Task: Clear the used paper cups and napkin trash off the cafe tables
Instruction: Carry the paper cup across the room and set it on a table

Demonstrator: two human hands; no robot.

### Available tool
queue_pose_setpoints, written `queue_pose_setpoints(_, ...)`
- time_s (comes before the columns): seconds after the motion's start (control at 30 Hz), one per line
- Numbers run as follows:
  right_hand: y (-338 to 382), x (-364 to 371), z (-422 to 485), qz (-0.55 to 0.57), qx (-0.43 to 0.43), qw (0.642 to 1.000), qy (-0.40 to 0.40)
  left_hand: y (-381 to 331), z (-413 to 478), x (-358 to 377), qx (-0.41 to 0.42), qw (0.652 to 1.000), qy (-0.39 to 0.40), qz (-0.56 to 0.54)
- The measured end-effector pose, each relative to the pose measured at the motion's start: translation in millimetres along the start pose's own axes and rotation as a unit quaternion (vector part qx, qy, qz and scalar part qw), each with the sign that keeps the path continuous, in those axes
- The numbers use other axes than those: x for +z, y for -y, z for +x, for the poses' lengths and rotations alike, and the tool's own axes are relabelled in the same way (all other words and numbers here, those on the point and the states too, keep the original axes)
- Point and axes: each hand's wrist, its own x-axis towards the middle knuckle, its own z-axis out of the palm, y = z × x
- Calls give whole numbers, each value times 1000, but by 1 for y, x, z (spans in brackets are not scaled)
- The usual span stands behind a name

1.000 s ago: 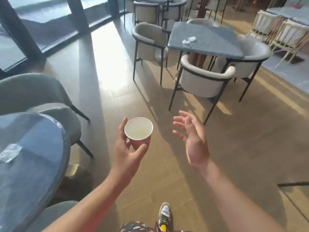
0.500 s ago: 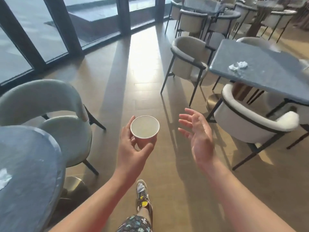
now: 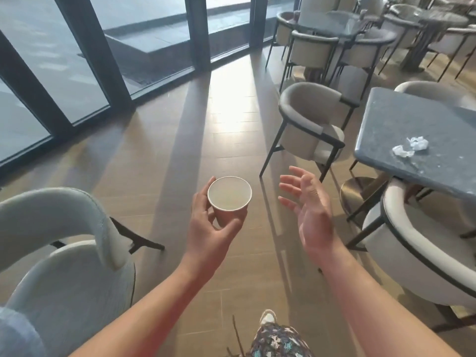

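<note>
One cup in hand, napkin trash not yet cleared

The left hand [image 3: 208, 228] holds a small round paper cup [image 3: 229, 194], white inside and looking empty, upright over the wood floor; the right hand [image 3: 309, 210] is wide open, holding nothing; crumpled white napkin bits [image 3: 409, 148] lie on the grey stone table [image 3: 412, 114] to the right
</note>
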Motion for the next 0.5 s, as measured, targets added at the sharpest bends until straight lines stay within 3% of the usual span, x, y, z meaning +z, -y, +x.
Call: queue_pose_setpoints(0.5, -26, 13, 406, 16, 9, 999, 29, 64, 373, 104, -6, 999, -42, 3)
